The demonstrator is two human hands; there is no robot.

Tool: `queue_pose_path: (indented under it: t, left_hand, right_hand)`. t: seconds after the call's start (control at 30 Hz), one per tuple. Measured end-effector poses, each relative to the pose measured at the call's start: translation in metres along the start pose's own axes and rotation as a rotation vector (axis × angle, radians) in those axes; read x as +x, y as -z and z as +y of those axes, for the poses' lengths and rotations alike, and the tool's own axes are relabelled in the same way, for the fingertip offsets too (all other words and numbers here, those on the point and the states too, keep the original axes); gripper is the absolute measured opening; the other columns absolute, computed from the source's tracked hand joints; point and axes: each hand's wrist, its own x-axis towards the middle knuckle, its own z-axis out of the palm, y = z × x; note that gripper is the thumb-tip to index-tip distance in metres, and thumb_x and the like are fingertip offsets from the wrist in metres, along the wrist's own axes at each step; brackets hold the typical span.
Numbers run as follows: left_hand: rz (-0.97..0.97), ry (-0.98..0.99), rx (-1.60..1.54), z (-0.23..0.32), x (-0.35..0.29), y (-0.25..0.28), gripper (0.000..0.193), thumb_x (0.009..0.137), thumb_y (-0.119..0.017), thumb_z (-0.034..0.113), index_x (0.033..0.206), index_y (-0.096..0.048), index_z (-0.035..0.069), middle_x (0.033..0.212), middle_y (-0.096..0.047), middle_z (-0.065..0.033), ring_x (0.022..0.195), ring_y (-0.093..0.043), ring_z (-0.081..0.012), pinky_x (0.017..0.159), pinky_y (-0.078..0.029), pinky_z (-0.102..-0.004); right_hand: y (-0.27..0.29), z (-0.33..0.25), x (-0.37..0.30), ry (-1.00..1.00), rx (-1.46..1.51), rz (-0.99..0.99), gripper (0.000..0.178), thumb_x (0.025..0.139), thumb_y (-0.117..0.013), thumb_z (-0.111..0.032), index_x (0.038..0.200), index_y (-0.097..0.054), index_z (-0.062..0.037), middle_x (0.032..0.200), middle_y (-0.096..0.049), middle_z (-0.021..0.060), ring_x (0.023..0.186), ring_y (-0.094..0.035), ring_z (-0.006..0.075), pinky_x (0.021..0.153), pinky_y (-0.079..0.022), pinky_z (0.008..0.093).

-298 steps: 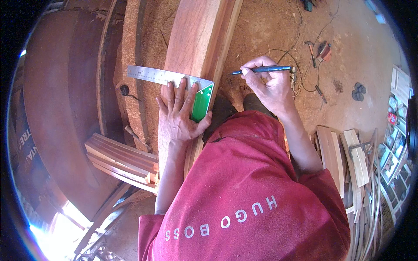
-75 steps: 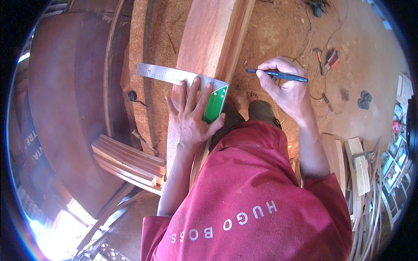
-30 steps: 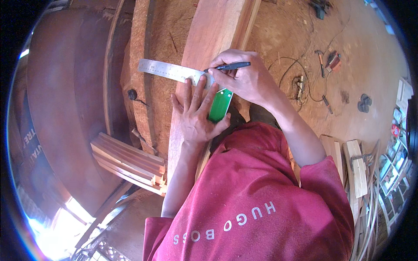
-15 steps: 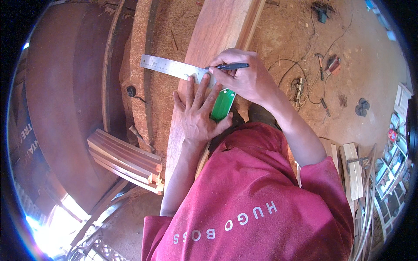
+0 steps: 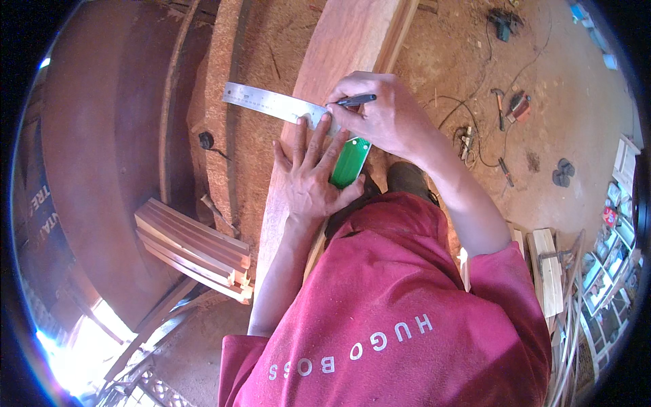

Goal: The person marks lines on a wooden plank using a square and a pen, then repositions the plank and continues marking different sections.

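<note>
A: Left hand (image 5: pixel 313 178) lies flat, fingers spread, pressing the square down on the long plank (image 5: pixel 339 61). Not gripping anything, just palm and fingers on top.

B: Which square?

A: Try square, steel blade (image 5: pixel 271 105) plus green stock (image 5: pixel 350 161). Blade sticks out to the person's left past the plank edge; stock sits against the plank's right side, partly under the left thumb.

B: Right hand?

A: Right hand (image 5: pixel 383 115) is closed around a dark pen (image 5: pixel 352 101), tip at the blade edge just above the left fingertips. Hands nearly touching there.

B: Is the pen tip on the wood?

A: Looks like it, too small to be sure.

B: Surroundings, quick.

A: Plank runs from lower centre up to the top edge. Stack of short wooden slats (image 5: pixel 193 247) lower left, well apart from the hands. Dirt floor on the right with a hammer (image 5: pixel 500 105), loose cables and small tools. More boards (image 5: pixel 546 271) at right, near the person's red shirt (image 5: pixel 393 319). Dark shoe (image 5: pixel 407 180) just below the right wrist.
</note>
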Motion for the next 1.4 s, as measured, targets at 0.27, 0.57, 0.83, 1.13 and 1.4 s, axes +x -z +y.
queue_pose_path:
  t: [0.27,0.57,0.83,1.13,1.4]
  left_hand:
    - [-0.071,0.014,0.046,0.001,-0.001,0.009,0.082,0.078,-0.071,0.065,0.15,-0.058,0.029,0.167,-0.039,-0.0054,0.158,-0.026,-0.0373,0.114,-0.014,-0.0804]
    - [-0.008,-0.023,0.03,-0.005,-0.003,-0.001,0.083,0.078,-0.068,0.072,0.149,-0.06,0.03,0.167,-0.039,-0.0048,0.159,-0.024,-0.0368,0.114,-0.012,-0.0804]
    - [-0.018,-0.004,0.014,-0.004,-0.004,0.0,0.082,0.078,-0.07,0.07,0.149,-0.06,0.029,0.166,-0.041,-0.0064,0.158,-0.025,-0.0377,0.114,-0.01,-0.0801]
    - [0.02,-0.014,-0.003,-0.003,-0.003,-0.003,0.082,0.077,-0.071,0.065,0.15,-0.059,0.028,0.165,-0.043,-0.0073,0.157,-0.028,-0.0383,0.116,-0.008,-0.0788]
    - [0.012,-0.025,0.019,-0.001,-0.003,0.001,0.085,0.078,-0.07,0.066,0.152,-0.056,0.028,0.166,-0.041,-0.0074,0.158,-0.026,-0.038,0.115,-0.01,-0.0786]
  right_hand:
    - [0.032,-0.013,-0.02,-0.089,-0.018,-0.116,0.012,0.091,-0.075,-0.009,0.095,-0.073,0.0015,0.088,-0.072,0.0139,0.076,-0.072,0.0238,0.066,-0.054,0.0359]
    - [0.008,-0.006,-0.001,-0.02,0.025,-0.014,0.014,0.092,-0.075,-0.01,0.097,-0.073,0.0028,0.088,-0.073,0.0144,0.076,-0.073,0.0243,0.067,-0.055,0.0349]
    - [0.008,-0.007,-0.01,-0.064,0.021,-0.073,0.02,0.093,-0.072,-0.021,0.095,-0.073,-0.0009,0.095,-0.073,0.0156,0.085,-0.073,0.0364,0.075,-0.058,0.0435]
    - [-0.002,0.007,0.001,-0.004,0.081,-0.017,0.016,0.091,-0.072,-0.019,0.095,-0.074,-0.0034,0.09,-0.073,0.0149,0.081,-0.073,0.0343,0.073,-0.058,0.0435]
    - [0.029,-0.006,-0.025,-0.03,-0.047,-0.071,0.013,0.092,-0.075,-0.012,0.096,-0.073,0.001,0.087,-0.072,0.0145,0.074,-0.071,0.0251,0.068,-0.055,0.037]
